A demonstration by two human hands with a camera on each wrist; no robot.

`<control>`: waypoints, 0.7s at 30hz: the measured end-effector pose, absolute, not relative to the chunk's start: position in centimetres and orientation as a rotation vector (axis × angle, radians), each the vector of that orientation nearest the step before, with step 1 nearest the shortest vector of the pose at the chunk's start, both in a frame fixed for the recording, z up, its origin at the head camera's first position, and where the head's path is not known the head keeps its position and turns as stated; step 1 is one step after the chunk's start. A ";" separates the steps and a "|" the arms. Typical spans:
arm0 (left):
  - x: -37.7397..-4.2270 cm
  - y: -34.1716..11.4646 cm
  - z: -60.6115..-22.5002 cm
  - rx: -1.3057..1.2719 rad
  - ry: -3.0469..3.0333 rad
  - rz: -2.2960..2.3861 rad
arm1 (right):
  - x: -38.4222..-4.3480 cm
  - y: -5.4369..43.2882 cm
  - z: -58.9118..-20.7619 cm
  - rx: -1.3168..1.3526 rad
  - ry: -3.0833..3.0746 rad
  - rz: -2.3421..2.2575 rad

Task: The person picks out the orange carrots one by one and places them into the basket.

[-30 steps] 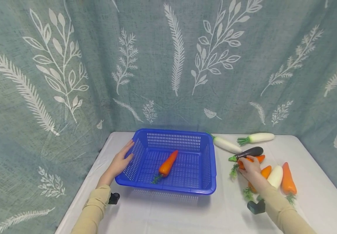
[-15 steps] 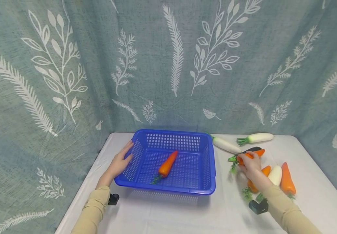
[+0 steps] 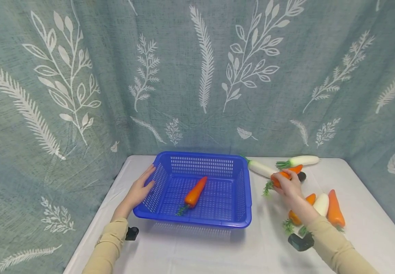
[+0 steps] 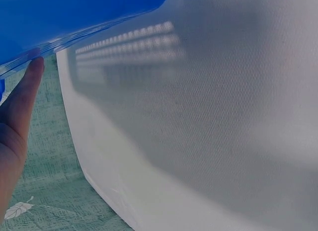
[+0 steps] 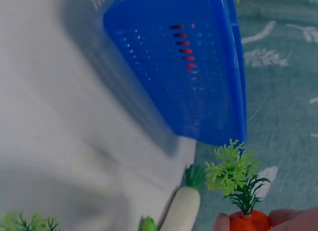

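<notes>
The person's right hand [image 3: 288,184] pinches a carrot [image 3: 278,179] between thumb and fingers near its thick end, to the right of the basket. The carrot's feathery green leaves point toward the basket and its tip points away to the far right. From the wrist I see just its orange top between the thumb and fingers, with the leaves in front of the curtain [image 5: 283,102].

The left hand [image 3: 140,191] lies against the left side of the blue basket [image 3: 197,223], fingers straight and the thumb held apart from them; from that wrist, a fingertip meets the rim. Inside the basket lies one carrot, an orange one [image 3: 194,195], set aslant with its leaves toward the near side.

Behind the right hand, the dark end of an eggplant [image 3: 301,176] shows, the rest mostly hidden by the hand and the held carrot. One white radish [image 3: 260,168] lies just beside the basket's far right corner, and a second radish [image 3: 305,160] rests farther right near the curtain. Nearer the person, partly behind the right forearm, are an orange carrot [image 3: 295,217], a white radish [image 3: 322,204] and another carrot [image 3: 335,210], all on the white tabletop [image 3: 197,253].
</notes>
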State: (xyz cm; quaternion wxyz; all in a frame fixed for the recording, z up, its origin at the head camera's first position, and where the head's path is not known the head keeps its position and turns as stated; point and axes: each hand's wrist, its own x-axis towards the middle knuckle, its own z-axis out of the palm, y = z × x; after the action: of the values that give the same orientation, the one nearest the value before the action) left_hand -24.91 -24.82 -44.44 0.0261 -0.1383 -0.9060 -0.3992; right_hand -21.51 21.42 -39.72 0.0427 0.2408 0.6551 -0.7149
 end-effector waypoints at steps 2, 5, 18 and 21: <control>-24.9 -24.9 -44.4 -0.427 -2.802 -1.232 | -21.5 21.0 -39.5 0.725 2.001 -2.201; -24.9 -24.8 -44.3 -0.423 -2.805 -1.243 | -21.4 20.6 -39.2 0.703 2.008 -2.221; -24.7 -24.8 -44.1 -0.423 -2.804 -1.249 | -20.7 18.9 -38.1 0.703 1.959 -2.301; -24.7 -24.7 -44.1 -0.425 -2.804 -1.249 | -20.7 18.5 -38.1 0.682 1.944 -2.337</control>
State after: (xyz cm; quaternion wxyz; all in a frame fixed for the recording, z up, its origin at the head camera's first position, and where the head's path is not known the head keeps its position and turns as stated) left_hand -24.72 -24.74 -44.09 0.0214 -0.1370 -0.9046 -0.4031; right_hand -20.71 18.55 -38.10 0.0134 0.2188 0.6239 -0.7501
